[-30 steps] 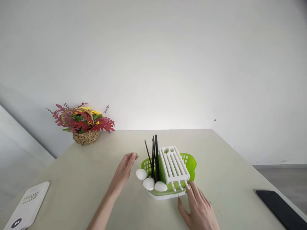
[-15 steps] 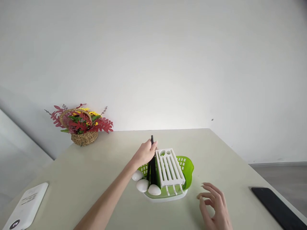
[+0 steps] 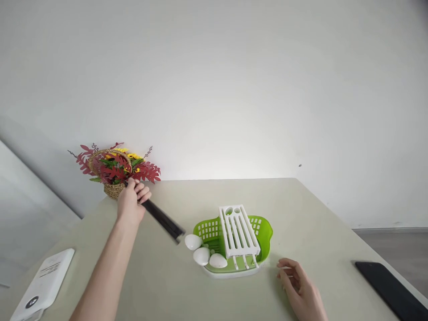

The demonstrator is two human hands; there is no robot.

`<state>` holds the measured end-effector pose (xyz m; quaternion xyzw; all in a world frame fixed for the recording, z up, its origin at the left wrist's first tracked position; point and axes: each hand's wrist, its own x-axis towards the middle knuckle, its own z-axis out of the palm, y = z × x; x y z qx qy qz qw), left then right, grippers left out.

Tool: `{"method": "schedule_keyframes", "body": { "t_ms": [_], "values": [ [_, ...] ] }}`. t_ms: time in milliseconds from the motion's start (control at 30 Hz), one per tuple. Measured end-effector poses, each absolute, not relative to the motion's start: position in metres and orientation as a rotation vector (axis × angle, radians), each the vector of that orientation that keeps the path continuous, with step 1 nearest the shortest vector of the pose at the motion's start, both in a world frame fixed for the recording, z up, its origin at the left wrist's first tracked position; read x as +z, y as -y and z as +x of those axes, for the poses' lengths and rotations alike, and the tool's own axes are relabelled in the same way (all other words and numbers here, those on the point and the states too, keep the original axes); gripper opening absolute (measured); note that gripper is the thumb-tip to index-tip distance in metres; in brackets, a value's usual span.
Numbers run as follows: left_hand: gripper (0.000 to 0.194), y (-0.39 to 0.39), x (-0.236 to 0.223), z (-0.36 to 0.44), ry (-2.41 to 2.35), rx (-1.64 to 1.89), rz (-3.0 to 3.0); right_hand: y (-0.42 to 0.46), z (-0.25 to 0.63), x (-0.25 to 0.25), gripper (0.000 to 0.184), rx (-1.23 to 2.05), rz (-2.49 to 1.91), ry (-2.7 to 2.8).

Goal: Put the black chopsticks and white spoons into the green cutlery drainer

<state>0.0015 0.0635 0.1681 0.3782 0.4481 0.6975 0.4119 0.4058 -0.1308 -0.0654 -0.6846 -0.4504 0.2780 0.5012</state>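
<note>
My left hand (image 3: 131,203) is closed round a bundle of black chopsticks (image 3: 163,220), held low over the table to the left of the rack, tips pointing toward it. A green drying basket (image 3: 265,235) with a white slotted rack (image 3: 238,232) stands mid-table on a white base. Three white spoon bowls (image 3: 201,255) poke out at its front left. My right hand (image 3: 300,291) rests on the table just right of the basket, fingers loosely curled and apart, holding nothing.
A wicker basket of red and yellow artificial flowers (image 3: 115,171) stands at the table's back left, just behind my left hand. A white flat device (image 3: 43,285) lies at the near left edge. A black phone (image 3: 391,290) lies near the right edge.
My left hand grasped the black chopsticks in the rack, lifted them out and carried them left toward the flower basket. My right hand left the rack's base and drew back right.
</note>
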Motion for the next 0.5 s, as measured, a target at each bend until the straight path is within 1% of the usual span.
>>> {"method": "schedule_keyframes", "body": {
  "t_ms": [67,133,200,300,400,500],
  "values": [
    [0.036,-0.062,0.142,-0.018,-1.427,1.462,1.068,0.131,0.41,-0.068,0.037,0.678,-1.66,1.114],
    [0.039,-0.054,0.112,-0.031,-1.55,1.288,1.102,0.13,0.415,-0.071,0.036,0.697,-1.679,1.168],
    [0.04,-0.043,0.083,-0.042,-1.611,1.195,1.119,0.129,0.42,-0.074,0.034,0.715,-1.697,1.222],
    [0.041,-0.032,0.05,-0.059,-1.822,1.045,1.384,0.128,0.424,-0.076,0.032,0.708,-1.701,1.264],
    [0.044,-0.031,0.03,-0.074,-1.988,0.92,1.66,0.128,0.426,-0.078,0.031,0.679,-1.715,1.291],
    [0.047,-0.034,0.018,-0.081,-1.998,0.926,1.726,0.129,0.427,-0.079,0.031,0.664,-1.726,1.308]
  ]
}}
